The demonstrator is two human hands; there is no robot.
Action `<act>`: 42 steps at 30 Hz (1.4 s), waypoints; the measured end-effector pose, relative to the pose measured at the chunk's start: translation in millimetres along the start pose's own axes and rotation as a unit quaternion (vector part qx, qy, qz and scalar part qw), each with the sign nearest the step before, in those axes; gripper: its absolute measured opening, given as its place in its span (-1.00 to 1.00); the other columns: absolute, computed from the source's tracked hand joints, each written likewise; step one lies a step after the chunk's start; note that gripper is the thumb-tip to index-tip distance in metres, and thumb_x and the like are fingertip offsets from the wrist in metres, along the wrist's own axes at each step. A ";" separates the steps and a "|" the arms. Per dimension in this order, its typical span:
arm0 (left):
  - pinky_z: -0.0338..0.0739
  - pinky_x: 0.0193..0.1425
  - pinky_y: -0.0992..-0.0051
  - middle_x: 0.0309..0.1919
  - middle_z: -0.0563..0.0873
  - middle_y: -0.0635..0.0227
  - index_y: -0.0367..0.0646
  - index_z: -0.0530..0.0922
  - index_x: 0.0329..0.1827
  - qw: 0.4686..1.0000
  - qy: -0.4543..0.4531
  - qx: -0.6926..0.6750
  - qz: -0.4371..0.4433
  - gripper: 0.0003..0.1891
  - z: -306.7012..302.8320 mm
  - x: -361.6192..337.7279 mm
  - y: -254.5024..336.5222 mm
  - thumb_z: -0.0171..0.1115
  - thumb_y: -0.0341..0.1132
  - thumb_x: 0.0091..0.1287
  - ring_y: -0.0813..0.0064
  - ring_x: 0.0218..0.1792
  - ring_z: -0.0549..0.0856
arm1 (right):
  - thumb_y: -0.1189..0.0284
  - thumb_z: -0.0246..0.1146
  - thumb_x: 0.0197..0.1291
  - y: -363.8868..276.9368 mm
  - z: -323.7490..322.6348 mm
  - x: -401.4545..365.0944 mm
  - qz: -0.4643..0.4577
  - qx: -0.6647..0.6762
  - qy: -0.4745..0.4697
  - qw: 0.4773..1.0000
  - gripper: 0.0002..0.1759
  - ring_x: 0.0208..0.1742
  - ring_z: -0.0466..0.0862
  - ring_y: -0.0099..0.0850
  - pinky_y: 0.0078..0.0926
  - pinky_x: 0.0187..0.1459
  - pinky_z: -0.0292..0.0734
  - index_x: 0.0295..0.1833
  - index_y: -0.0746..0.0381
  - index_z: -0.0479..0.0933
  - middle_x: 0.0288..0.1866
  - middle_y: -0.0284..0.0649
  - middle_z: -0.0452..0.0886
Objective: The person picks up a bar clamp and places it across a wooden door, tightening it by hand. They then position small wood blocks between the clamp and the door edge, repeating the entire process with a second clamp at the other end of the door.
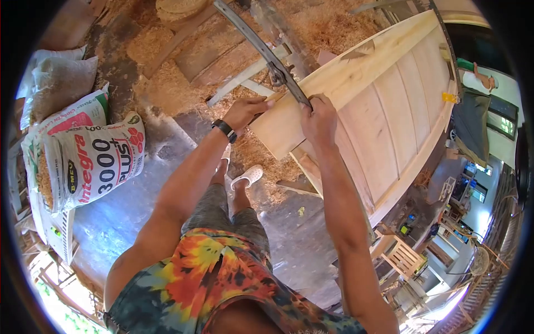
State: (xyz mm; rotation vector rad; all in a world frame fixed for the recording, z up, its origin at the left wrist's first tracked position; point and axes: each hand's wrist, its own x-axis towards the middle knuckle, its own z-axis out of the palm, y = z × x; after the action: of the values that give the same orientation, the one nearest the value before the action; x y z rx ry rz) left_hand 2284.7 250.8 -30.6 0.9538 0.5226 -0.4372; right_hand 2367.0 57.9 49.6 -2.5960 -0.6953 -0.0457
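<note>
My right hand point(321, 119) is closed around the near end of a long dark metal bar clamp point(261, 50). The clamp lies slantwise across a pale wooden plank point(286, 131) and reaches out past its far edge. At that plank's left edge is my left hand point(245, 114), with a black band on the wrist. Its fingers are bent over the edge, and their tips are partly hidden. Beyond my right hand, the plank runs along a large panel of joined pale boards point(389, 111), shaped like a boat's hull.
Filled sacks point(100, 161) stand on the left. A wooden trestle point(250, 75) is beyond my hands, amid wood shavings point(334, 33) on the floor. An orange clamp point(449, 97) sits on the panel's far edge. Another person point(481, 80) is at the right, near a wooden chair point(405, 257).
</note>
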 end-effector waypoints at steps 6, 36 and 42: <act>0.60 0.03 0.48 -0.01 0.74 0.22 -0.37 0.58 0.21 1.000 -0.007 -0.015 0.008 -0.41 4.9 8.1 7.4 0.40 -0.04 0.31 0.48 -0.08 0.73 | 0.52 0.35 0.07 -5.3 0.2 0.0 0.023 0.018 -0.025 0.999 -0.89 -0.17 0.61 -0.01 -0.13 -0.15 0.54 -0.33 0.33 0.56 -0.24 -0.04 0.59; 0.60 -0.03 0.52 -0.05 0.73 0.30 -0.34 0.53 0.26 0.992 -0.090 -0.088 0.013 -0.42 -8.6 28.6 -7.2 0.37 -0.06 0.35 0.59 -0.11 0.70 | 0.57 0.33 0.07 -3.1 -7.3 -22.6 -0.014 0.007 -0.034 0.999 -0.86 -0.16 0.57 0.01 -0.12 -0.12 0.50 -0.34 0.33 0.49 -0.25 -0.02 0.54; 0.60 0.09 0.49 0.14 0.67 0.26 -0.35 0.30 0.47 0.998 -0.041 -0.015 0.045 -0.32 -9.6 32.2 -11.6 0.31 -0.15 0.40 0.55 0.03 0.69 | 0.54 0.33 0.09 -1.5 -7.5 -23.4 0.001 0.005 -0.051 0.999 -0.87 -0.14 0.58 0.02 -0.11 -0.10 0.50 -0.33 0.33 0.49 -0.23 -0.01 0.55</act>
State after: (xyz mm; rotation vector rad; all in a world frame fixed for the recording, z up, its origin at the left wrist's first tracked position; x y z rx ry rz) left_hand 2301.5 249.2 -61.9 0.9230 0.4088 -0.3860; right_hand 2346.5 44.8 53.6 -2.6038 -0.7263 0.0917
